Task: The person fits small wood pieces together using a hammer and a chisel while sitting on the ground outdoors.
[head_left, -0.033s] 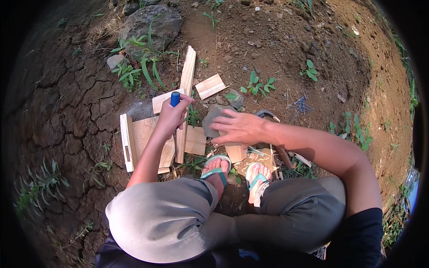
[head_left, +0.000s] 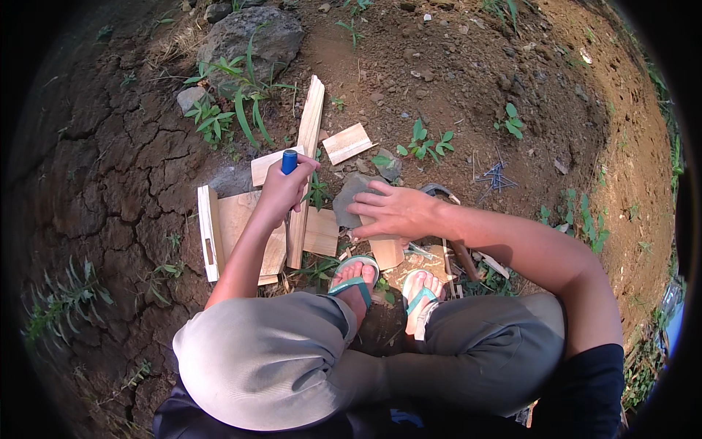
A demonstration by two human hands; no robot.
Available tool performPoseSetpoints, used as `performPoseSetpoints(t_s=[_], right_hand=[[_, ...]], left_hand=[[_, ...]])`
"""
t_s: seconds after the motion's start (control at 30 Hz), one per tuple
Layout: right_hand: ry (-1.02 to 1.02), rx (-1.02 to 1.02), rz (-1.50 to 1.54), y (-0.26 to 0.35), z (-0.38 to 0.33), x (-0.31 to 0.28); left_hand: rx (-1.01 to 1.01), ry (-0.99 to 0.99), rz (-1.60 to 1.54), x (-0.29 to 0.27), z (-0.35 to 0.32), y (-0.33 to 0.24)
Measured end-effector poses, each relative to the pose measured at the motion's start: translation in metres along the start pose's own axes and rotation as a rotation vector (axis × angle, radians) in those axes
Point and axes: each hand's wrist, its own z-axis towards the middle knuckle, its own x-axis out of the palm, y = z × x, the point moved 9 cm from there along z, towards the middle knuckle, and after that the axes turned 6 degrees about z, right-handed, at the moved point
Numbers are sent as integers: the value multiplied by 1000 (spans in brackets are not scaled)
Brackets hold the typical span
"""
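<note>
My left hand [head_left: 284, 192] is closed around the blue handle [head_left: 289, 161] of a chisel-like tool. Its thin metal shank runs down beside a long wooden strip [head_left: 310, 117], and its tip is hard to make out. My right hand [head_left: 387, 210] has its fingers spread over a flat grey stone [head_left: 346, 203] and the upper end of a small wooden block [head_left: 386, 252]. Left of the strip lie a wide board [head_left: 238, 219] and a slotted wooden piece [head_left: 208, 234].
A small wooden offcut [head_left: 346, 143] lies beyond the stone. Under my right forearm is a tool with a curved dark head [head_left: 437, 189] and brown handle [head_left: 466, 262]. Loose nails [head_left: 497, 177] lie on the soil at right. A large rock [head_left: 252, 45] sits at the far left.
The whole view has shifted very slightly. Both hands, the tool and the wood keep the same places relative to each other.
</note>
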Motion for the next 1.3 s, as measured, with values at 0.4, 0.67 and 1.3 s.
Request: performPoseSetpoints(t_s=[0.4, 0.67, 1.3], right_hand=[[-60, 94, 92, -10, 8, -9], [47, 229, 105, -9, 16, 0], [263, 238, 487, 14, 149, -115]], left_hand=[[-100, 77, 21, 16, 37, 19], [-95, 276, 20, 55, 35, 17], [80, -717, -57, -216, -215, -1]])
